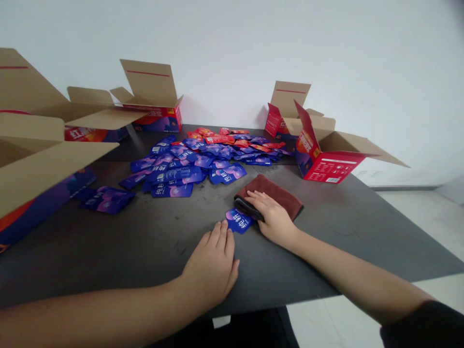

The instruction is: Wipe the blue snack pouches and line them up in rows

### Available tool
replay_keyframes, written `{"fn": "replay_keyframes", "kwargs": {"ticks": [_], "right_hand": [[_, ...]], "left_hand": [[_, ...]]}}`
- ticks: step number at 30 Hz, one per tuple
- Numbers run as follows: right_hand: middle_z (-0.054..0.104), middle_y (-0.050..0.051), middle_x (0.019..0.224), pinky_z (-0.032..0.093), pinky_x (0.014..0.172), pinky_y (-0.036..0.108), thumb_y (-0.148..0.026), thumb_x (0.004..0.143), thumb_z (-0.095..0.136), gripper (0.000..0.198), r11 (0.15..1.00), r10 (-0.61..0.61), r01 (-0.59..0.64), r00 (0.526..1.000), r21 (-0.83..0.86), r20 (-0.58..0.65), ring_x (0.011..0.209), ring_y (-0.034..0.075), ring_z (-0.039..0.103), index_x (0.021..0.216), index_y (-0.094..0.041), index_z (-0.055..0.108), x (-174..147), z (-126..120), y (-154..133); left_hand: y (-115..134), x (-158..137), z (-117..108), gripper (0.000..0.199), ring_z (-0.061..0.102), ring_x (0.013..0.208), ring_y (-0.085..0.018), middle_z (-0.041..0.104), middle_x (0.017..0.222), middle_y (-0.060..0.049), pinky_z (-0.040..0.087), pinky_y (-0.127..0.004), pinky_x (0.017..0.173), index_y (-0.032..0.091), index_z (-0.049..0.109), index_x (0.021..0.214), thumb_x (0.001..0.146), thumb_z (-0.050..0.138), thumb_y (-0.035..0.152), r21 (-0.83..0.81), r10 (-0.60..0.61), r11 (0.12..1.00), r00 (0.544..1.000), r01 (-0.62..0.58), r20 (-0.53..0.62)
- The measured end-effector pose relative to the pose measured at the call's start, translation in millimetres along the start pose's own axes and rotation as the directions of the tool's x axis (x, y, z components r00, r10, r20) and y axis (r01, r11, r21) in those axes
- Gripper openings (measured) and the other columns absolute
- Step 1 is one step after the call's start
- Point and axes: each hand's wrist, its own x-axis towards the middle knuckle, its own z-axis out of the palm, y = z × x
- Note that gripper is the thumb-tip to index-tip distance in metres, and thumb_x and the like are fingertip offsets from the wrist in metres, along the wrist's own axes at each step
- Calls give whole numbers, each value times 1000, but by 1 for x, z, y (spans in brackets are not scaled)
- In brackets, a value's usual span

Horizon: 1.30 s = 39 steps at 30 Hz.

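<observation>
On the dark grey table (152,246), we take the brown cloth as our landmark. Nearest to us, before the cloth and a little to its left, our left hand (212,263) lies palm down, its fingers straight and close together, the tips touching a small blue pouch (239,222). This pouch, printed with white characters, lies flat at the near left edge of the cloth, which partly covers it. Our right hand (270,212) rests on the folded, black-edged brown cloth (281,193), fingers bent over the fold; the thumb is hidden, so we cannot tell if it pinches. Well to the left of the cloth we see an open carton (43,212) and, beside it, a purple-blue pouch (108,199). Beyond the cloth, to its left, blue pouches (174,169) are heaped, with red pouches (217,139) farther behind. To the right beyond the cloth stands an open red carton (326,166). Farthest from the cloth is a white wall (224,43).
</observation>
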Motion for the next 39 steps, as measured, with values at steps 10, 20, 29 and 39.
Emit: {"fn": "replay_keyframes", "kwargs": {"ticks": [10,20,29,39], "right_hand": [[50,13,139,28,112,51,-4,67,47,63,999,44,-44,999,-12,-13,133,24,39,129,-17,54,-1,0,-1],[51,11,138,27,112,48,-4,67,45,62,998,50,-51,999,-26,-10,133,23,41,128,-16,54,0,-1,0],[52,9,138,28,113,44,-4,66,45,65,996,-64,59,994,60,86,132,20,42,129,-18,53,2,-5,4],[50,8,140,26,114,44,-4,63,46,70,983,-169,159,979,90,117,133,20,40,131,-19,51,0,-1,0]], "left_hand": [[0,1,-2,58,41,129,-38,40,141,-28,40,-47,99,-2,48,132,90,34,36,7,-3,1000,1000,3,10],[0,0,-1,58,40,130,-39,40,141,-29,39,-47,101,-2,48,132,90,35,35,-13,-3,1000,1000,3,3],[0,0,-2,57,41,129,-38,43,139,-28,39,-47,100,-2,48,132,90,35,35,-12,4,1000,1000,-4,1],[0,0,-1,56,43,127,-39,47,136,-28,39,-47,100,-1,50,131,90,34,35,-14,3,1000,1000,-3,-1]]}}
